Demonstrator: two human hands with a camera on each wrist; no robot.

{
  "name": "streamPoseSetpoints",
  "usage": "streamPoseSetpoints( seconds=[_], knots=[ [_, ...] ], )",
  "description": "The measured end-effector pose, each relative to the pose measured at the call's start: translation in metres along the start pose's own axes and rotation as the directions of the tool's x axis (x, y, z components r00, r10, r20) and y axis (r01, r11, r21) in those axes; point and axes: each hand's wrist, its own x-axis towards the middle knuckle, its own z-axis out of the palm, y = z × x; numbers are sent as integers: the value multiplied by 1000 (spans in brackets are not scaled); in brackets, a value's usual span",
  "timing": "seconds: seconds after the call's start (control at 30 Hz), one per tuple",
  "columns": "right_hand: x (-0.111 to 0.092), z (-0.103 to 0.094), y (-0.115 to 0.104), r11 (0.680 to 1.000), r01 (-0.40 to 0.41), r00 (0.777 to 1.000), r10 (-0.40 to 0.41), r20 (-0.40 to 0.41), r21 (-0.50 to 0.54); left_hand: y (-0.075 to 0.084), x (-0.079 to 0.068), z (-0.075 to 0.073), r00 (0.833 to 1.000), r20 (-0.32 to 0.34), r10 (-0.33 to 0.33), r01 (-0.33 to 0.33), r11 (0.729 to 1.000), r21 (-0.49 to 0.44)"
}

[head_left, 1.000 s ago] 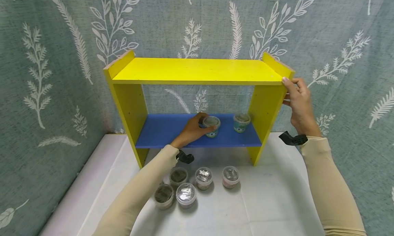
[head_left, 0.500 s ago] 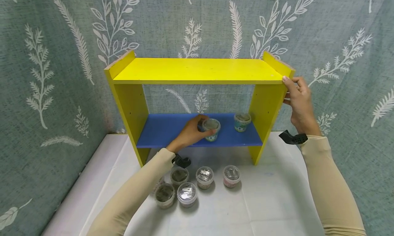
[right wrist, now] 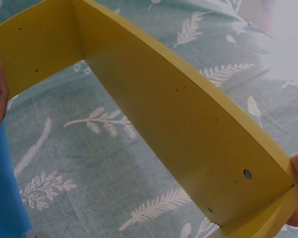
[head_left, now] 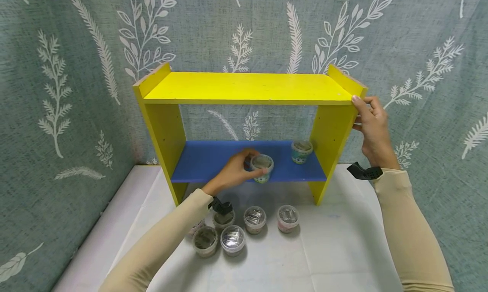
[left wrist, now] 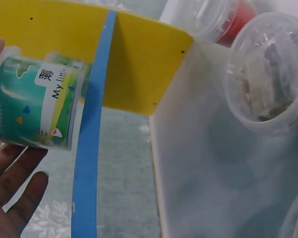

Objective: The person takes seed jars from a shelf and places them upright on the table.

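My left hand (head_left: pixel 237 170) grips a small clear-lidded plastic tub (head_left: pixel 263 161) with a green printed label, thumb on the near side. In the left wrist view this tub (left wrist: pixel 35 106) hangs just above the front edge of the blue board (left wrist: pixel 89 134). A similar tub (head_left: pixel 301 153) stands on the blue shelf board (head_left: pixel 203 156), near its right end. That board belongs to a yellow shelf unit (head_left: pixel 244 86). My right hand (head_left: pixel 375 133) holds the unit's upper right corner, thumb at the front; its fingertips behind the panel are partly hidden.
Several lidded tubs sit on the white table (head_left: pixel 274 266) before the unit, among them a silvery-topped tub (head_left: pixel 233 239) and a pink-labelled tub (head_left: pixel 287 219). My left forearm passes over the leftmost ones. A leaf-patterned curtain (head_left: pixel 206 34) hangs behind.
My left hand has drawn the gripped tub forward to the blue board's front edge. My right hand stays at the unit's corner, and the view has shifted slightly.
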Motion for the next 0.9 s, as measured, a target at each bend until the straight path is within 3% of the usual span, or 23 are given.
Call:
streamPoseSetpoints(
  seconds=[0.43,0.9],
  knots=[
    [-1,0,-1,1000,4,1000,-4,-9,-2,2,-19,0,1000,-20,7,-7,1000,15],
    [-1,0,0,1000,-3,1000,3,-5,-31,11,-39,6,1000,15,12,-12,1000,-9]
  ],
)
